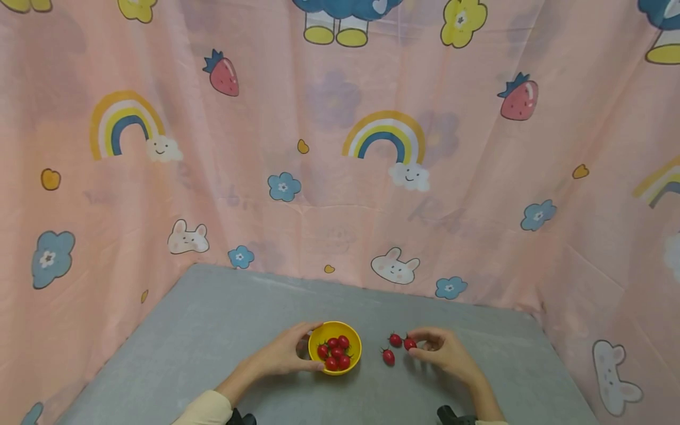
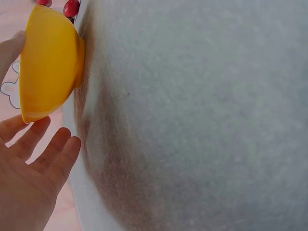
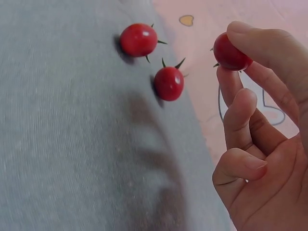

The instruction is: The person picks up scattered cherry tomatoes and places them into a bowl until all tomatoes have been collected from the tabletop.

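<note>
My left hand (image 1: 284, 352) holds a small yellow bowl (image 1: 357, 347) by its side, thumb and fingers spread across the rim. Inside the bowl lie several red cherry tomatoes (image 1: 337, 352) with green stems. In the left wrist view the bowl (image 2: 50, 65) hides most of its contents, and the outer fingers stand apart from it. My right hand (image 1: 446, 355) pinches one cherry tomato (image 3: 230, 54) between thumb and fingertips, raised off the table in the right wrist view. Two loose cherry tomatoes, one farther back (image 1: 395, 340) and one nearer (image 1: 388, 356), lie between bowl and right hand.
Everything rests on a grey cloth-covered table (image 1: 239, 313). A pink curtain (image 1: 329, 236) printed with rainbows, flowers and rabbits hangs behind the table and along its sides. Dark straps or mounts (image 1: 454, 415) sit at both wrists.
</note>
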Tool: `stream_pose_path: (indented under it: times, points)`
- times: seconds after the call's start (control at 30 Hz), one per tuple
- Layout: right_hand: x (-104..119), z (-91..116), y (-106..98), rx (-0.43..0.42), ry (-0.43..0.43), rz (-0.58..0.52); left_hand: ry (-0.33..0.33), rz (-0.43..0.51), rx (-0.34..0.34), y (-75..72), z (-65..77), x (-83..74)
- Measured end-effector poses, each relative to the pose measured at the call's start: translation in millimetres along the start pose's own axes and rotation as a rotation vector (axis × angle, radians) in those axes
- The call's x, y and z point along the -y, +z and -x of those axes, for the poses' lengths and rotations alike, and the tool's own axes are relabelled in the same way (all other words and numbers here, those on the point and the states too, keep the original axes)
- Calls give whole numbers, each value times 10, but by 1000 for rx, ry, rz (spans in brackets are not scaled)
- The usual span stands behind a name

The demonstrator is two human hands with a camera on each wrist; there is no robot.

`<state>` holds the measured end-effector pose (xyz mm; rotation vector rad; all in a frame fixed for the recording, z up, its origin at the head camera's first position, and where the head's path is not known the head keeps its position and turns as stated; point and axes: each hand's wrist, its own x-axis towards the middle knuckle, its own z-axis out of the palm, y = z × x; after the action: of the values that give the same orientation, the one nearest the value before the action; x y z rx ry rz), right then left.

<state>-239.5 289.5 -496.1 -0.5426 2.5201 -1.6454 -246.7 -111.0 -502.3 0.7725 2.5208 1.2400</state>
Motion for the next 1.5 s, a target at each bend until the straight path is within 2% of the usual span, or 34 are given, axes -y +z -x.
stream_pose_path:
  times: [0.23, 0.53, 0.8, 1.17, 1.5]
  points:
    - [46, -55, 97, -25, -27, -1, -3, 8, 1, -5, 14, -13]
    - [157, -159, 241, -68, 46, 42, 1, 6, 0, 9, 11, -6]
    - [246, -244, 328, -56, -19, 0, -1, 0, 5, 14, 8, -7]
    - [325, -386, 483, -38, -57, 7, 9, 6, -2, 11, 9, -13]
    - [454, -489, 657, -11, -73, -38, 1, 2, 3, 6, 9, -16]
